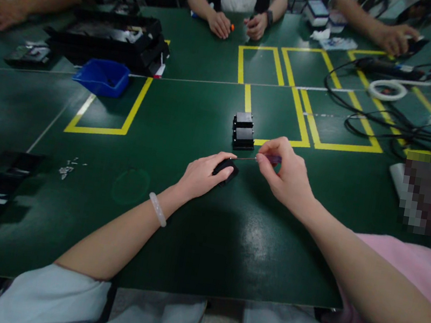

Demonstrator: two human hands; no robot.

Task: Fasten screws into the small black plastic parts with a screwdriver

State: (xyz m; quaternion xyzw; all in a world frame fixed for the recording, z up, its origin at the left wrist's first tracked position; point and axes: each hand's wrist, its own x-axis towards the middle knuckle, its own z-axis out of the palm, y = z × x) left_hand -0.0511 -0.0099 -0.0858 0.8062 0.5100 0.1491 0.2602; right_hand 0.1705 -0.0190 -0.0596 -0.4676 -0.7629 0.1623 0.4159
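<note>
My left hand (pixel 207 174) is closed round a small black block-shaped part (pixel 228 173) low over the green table. In my right hand (pixel 285 172), thumb and fingers pinch the purple handle of a screwdriver (pixel 245 158). Its thin shaft points left and the tip reaches the black part's upper edge beside my left fingertips; the exact contact is too small to make out. Just beyond my hands lie two similar black parts (pixel 243 131) side by side, with small shiny bits along their edges. Loose screws (pixel 67 168) lie in a small pile to the left.
A blue bin (pixel 103 77) stands by black trays (pixel 112 38) at the back left. More dark parts (pixel 1 187) lie at the left edge. Coiled black cables (pixel 405 126) spread over the right. A pink cloth (pixel 395 266) hangs at the near right. Co-workers sit across the table.
</note>
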